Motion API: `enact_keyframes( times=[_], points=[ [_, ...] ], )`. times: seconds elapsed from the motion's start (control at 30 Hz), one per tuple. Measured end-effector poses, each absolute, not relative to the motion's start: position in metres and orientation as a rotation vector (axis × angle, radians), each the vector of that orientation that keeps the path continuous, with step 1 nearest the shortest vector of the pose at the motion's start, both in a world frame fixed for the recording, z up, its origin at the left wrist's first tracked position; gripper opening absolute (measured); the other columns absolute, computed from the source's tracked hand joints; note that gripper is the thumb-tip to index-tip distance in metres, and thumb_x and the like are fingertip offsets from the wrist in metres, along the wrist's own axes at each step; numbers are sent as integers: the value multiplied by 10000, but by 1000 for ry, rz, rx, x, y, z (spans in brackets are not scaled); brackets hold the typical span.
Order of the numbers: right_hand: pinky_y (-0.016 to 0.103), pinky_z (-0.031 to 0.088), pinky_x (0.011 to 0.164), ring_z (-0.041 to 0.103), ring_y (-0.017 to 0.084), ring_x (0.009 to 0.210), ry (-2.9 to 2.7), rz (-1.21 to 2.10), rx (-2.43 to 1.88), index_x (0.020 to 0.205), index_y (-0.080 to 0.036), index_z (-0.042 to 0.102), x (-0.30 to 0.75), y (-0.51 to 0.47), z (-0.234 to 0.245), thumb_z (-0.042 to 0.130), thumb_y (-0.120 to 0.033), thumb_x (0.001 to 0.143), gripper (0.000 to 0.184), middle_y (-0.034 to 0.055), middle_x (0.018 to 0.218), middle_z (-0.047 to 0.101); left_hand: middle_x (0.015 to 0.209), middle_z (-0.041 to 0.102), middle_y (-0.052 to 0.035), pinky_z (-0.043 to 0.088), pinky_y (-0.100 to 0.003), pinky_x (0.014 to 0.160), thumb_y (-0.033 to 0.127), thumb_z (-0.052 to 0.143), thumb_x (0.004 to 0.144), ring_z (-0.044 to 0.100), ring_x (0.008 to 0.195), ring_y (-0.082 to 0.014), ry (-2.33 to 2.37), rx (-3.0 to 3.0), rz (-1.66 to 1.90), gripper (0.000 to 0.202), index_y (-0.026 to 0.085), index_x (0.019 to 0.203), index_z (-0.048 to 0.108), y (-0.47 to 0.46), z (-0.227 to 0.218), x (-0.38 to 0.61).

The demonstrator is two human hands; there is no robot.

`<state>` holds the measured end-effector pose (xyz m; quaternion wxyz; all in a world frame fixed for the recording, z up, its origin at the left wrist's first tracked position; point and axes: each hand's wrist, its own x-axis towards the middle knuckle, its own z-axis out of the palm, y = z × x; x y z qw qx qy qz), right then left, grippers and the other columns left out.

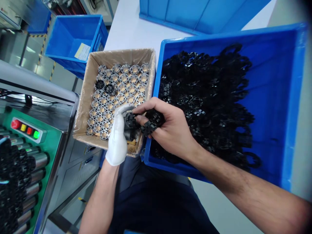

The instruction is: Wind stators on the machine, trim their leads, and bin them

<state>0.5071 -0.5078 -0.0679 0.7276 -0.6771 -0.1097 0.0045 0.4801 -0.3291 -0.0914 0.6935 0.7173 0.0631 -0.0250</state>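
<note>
My left hand [117, 136], in a white glove, is closed around a black cylindrical part [130, 127] over the near right corner of a cardboard box [89, 70]. My bare right hand [168, 128] pinches several black plastic rings [152, 122] and touches the top of the part in my left hand. The box is lined with clear plastic and packed with rows of silver round metal parts [122, 87]; two of them near its left side carry black rings [105, 87]. To the right, a blue bin [280, 81] holds a heap of black plastic rings [209, 97].
A machine with a green panel and red, yellow, red and green buttons [25, 128] stands at the left, with rows of metal rods [31, 175] bearing black rings. An empty blue crate [73, 42] sits behind it, another blue crate [195, 13] on the white table.
</note>
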Motion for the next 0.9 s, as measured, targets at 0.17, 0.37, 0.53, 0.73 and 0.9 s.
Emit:
enact_keyframes(
  times=[0.17,0.37,0.53,0.73,0.9],
  points=[
    [353,635,957,787,195,992,-281,-78,-1543,1073,-227,847,507,-506,-71,767,-161,1051,106,25,1059,858,1624,717,6,417,-433,1447,599,484,1228,560,1659,-275,66,1577,-37,458,358,1477,783,-330,-84,480],
    [360,627,899,761,199,943,-302,-142,-1607,1067,-241,856,504,-506,-72,756,-136,1030,150,25,1031,850,1595,720,-30,414,-455,1443,605,482,1218,578,1641,-289,18,1644,-4,460,335,1447,776,-330,-81,483],
    [358,608,904,717,200,1016,-357,-256,-1669,1084,-228,856,501,-503,-74,742,-106,1027,176,60,1071,757,1556,730,-67,478,-450,1388,645,603,1160,640,1561,-297,-14,1652,-4,471,310,1453,755,-332,-83,480],
    [377,605,929,646,201,1031,-321,12,-1620,1278,-192,749,512,-517,-75,595,-64,958,378,63,1128,652,1193,783,-41,634,-392,1090,383,843,942,780,1119,-232,52,1955,96,346,252,1232,707,-329,-70,508],
    [253,600,598,684,134,858,-169,338,-1309,1504,-244,558,520,-523,-76,604,-201,1067,442,64,1286,628,1224,789,-80,599,-549,1153,367,921,874,770,1119,-313,68,2391,166,536,266,1346,687,-312,-51,580]
  ],
)
